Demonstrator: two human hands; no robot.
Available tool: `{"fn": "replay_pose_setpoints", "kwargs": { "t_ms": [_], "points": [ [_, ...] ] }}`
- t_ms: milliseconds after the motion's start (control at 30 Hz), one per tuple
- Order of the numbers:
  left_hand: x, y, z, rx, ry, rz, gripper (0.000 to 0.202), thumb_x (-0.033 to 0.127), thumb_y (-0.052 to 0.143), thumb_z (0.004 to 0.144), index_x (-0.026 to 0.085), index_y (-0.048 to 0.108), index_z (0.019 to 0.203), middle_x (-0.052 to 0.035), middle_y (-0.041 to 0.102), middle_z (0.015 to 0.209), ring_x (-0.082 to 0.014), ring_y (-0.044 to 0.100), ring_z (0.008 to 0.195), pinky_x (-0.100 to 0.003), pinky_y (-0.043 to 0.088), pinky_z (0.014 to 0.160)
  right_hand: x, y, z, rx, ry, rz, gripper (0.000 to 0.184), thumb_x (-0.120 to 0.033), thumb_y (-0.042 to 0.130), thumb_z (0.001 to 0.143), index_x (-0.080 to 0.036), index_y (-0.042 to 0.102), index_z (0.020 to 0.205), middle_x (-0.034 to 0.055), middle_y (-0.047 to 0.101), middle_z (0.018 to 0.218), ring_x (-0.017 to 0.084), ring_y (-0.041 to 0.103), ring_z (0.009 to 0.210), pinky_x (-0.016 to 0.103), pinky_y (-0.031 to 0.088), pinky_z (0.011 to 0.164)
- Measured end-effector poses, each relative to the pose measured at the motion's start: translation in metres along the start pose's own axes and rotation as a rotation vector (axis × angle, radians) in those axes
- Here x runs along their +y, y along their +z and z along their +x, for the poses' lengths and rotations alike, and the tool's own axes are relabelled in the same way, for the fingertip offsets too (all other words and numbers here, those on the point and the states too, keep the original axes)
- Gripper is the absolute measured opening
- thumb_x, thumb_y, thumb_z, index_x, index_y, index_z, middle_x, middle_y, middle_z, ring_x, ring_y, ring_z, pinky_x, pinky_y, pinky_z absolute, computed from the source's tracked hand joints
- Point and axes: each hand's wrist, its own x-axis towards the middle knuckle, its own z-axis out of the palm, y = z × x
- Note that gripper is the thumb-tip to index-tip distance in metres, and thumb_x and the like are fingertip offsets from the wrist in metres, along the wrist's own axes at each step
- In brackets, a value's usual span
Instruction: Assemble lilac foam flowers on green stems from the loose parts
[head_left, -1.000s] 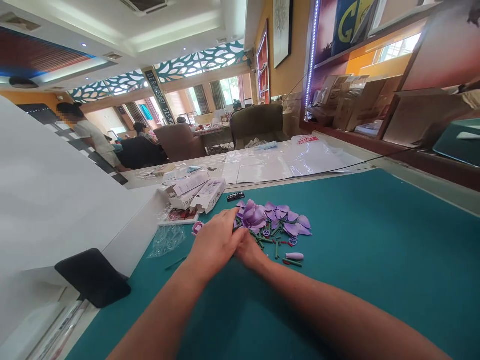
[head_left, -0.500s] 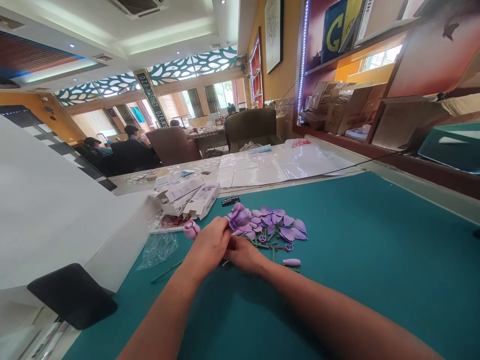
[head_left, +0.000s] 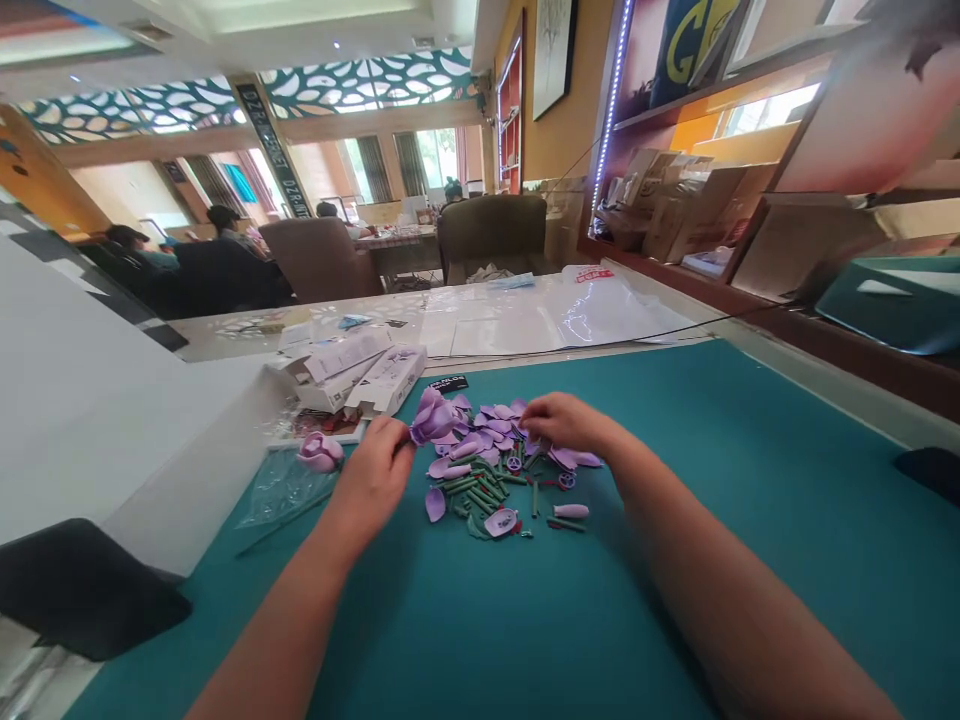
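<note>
My left hand [head_left: 371, 475] grips a lilac foam flower bloom [head_left: 433, 418] by its base, at the left edge of the parts pile. My right hand [head_left: 566, 422] rests on the far side of the pile, its fingers curled down among loose purple petals [head_left: 487, 432]. Whether those fingers pinch a petal is hidden. Short green stem pieces [head_left: 476, 490] lie in front of the petals, with a pale purple bud piece [head_left: 571, 511] beside them. A second, pinker bloom [head_left: 320, 452] lies left of my left hand.
All this sits on a teal cutting mat [head_left: 480, 620]. Open white cartons [head_left: 345, 375], a clear plastic bag [head_left: 285, 490] and a black pad [head_left: 82, 590] lie to the left. Beyond a glossy plastic sheet [head_left: 540, 325], several people sit in chairs.
My hands have separated: the left has moved left with the bloom, and the right has moved onto the far petals. The pile is more exposed, and the view has shifted.
</note>
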Motion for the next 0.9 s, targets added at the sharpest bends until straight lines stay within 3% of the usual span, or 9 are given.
{"fn": "replay_pose_setpoints", "kwargs": {
  "t_ms": [100,233,367,533,733,900],
  "points": [
    [-0.006,0.003,0.004,-0.022,-0.056,-0.072,0.019,0.037,0.041,0.079,0.021,0.05,0.077,-0.0045,0.046,0.093,-0.0176,0.054,0.069,-0.03,0.051,0.055,0.024,-0.025,0.001,0.205,0.154,-0.193,0.021,-0.021,0.054,0.081,-0.021,0.073,0.091,0.006,0.074,0.093,0.018,0.065,0.08,0.023,0.041,0.06],
    [-0.012,0.005,0.007,-0.037,-0.068,-0.031,0.023,0.036,0.041,0.076,0.019,0.055,0.083,-0.0055,0.051,0.097,-0.0169,0.055,0.065,-0.033,0.05,0.062,0.045,-0.031,0.006,0.316,0.271,-0.387,0.025,-0.021,0.056,0.078,-0.022,0.072,0.096,0.0078,0.072,0.105,0.022,0.064,0.093,0.026,0.04,0.063],
    [-0.015,0.007,0.007,-0.035,-0.047,-0.013,0.032,0.039,0.045,0.074,0.018,0.058,0.093,-0.0073,0.054,0.102,-0.0219,0.058,0.079,-0.035,0.05,0.07,0.057,-0.022,0.015,0.311,0.298,-0.49,0.031,-0.03,0.062,0.075,-0.022,0.07,0.105,0.0078,0.071,0.109,0.024,0.063,0.098,0.027,0.041,0.064],
    [-0.015,0.009,0.005,-0.057,-0.053,-0.028,0.043,0.041,0.049,0.075,0.016,0.055,0.11,-0.0079,0.053,0.106,-0.0219,0.058,0.081,-0.037,0.049,0.075,0.071,-0.016,0.022,0.265,0.273,-0.524,0.038,-0.034,0.069,0.069,-0.022,0.07,0.106,0.0069,0.071,0.106,0.023,0.063,0.095,0.026,0.041,0.066],
    [-0.016,0.015,0.002,-0.061,-0.013,-0.055,0.043,0.035,0.055,0.076,0.016,0.053,0.116,-0.0083,0.051,0.11,-0.022,0.057,0.091,-0.039,0.047,0.087,0.083,-0.016,0.027,0.251,0.207,-0.469,0.02,-0.027,0.071,0.063,-0.02,0.068,0.081,0.0059,0.069,0.09,0.021,0.061,0.083,0.026,0.04,0.063],
    [-0.016,0.016,0.0,-0.047,-0.035,-0.054,0.041,0.034,0.056,0.079,0.019,0.054,0.118,-0.0071,0.052,0.108,-0.0217,0.058,0.09,-0.037,0.048,0.083,0.085,-0.017,0.028,0.21,0.156,-0.334,0.017,-0.029,0.07,0.06,-0.021,0.055,0.064,-0.0015,0.062,0.063,0.015,0.055,0.062,0.024,0.036,0.052]
  ]
}}
